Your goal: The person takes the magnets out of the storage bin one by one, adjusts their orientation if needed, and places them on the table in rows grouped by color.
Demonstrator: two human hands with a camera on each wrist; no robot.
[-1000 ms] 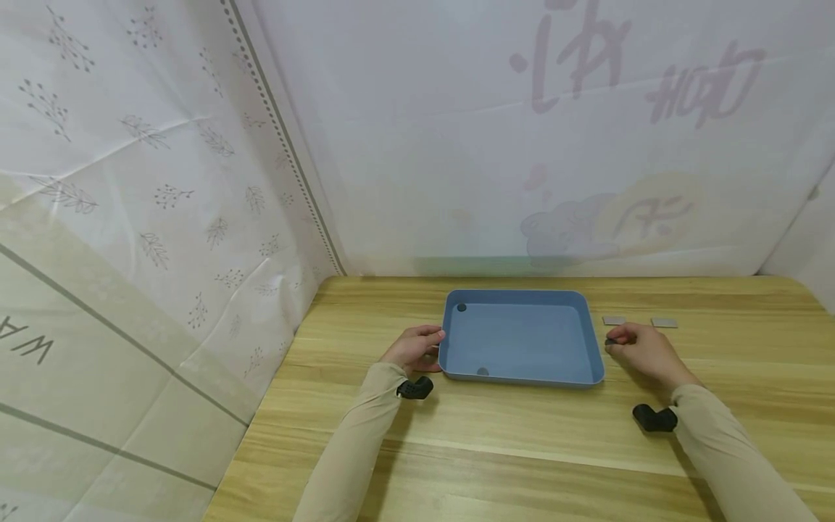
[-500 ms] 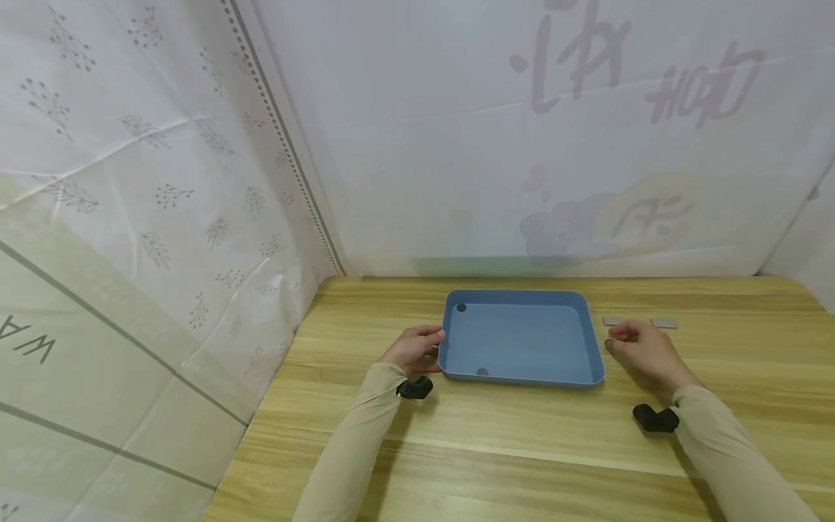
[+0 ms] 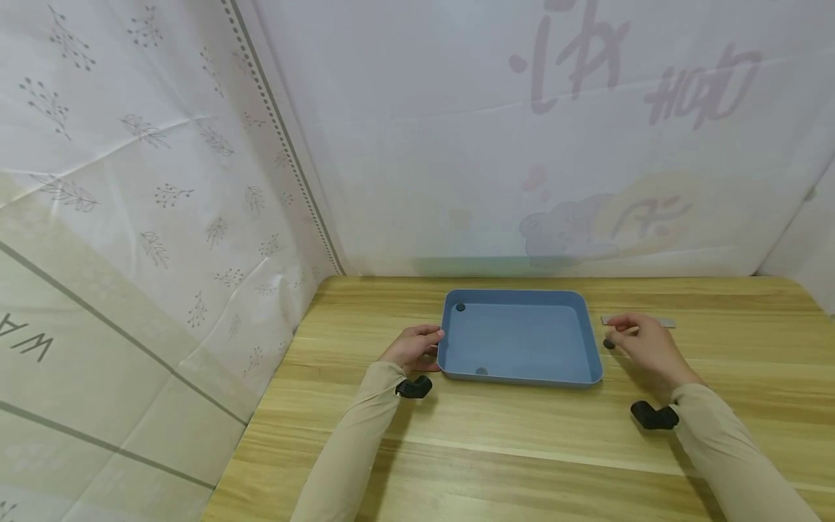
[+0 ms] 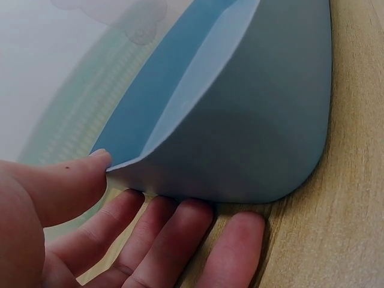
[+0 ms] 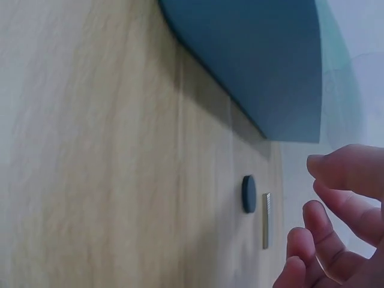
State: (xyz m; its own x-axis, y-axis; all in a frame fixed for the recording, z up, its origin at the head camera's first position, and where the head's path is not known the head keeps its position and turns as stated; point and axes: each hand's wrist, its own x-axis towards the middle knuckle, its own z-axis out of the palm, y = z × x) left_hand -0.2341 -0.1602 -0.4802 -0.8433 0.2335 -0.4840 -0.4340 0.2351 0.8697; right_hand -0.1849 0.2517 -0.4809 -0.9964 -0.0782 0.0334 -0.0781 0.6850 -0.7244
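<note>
A blue rectangular tray (image 3: pixel 522 341) sits on the wooden table. At its left end my left hand (image 3: pixel 415 349) holds it, the thumb at the rim and the fingers against the outer wall (image 4: pixel 240 132). Two dark round discs lie inside: a black disc (image 3: pixel 460 307) in the far left corner and a greyer disc (image 3: pixel 481 371) near the front wall. Right of the tray, another black disc (image 3: pixel 609 344) lies flat on the table. My right hand (image 3: pixel 642 344) hovers just above and beside that disc (image 5: pixel 249 194), its fingers loosely bent and holding nothing.
Thin grey rectangular plates lie behind my right hand; one plate (image 3: pixel 667 322) shows to its right, another (image 3: pixel 607 320) is partly covered by the fingers. A patterned white cloth (image 3: pixel 424 145) hangs behind the table (image 3: pixel 522 449).
My right hand has let go of the black disc, which now lies on the table, and its fingers have lifted slightly away. My left hand and the tray stay nearly still.
</note>
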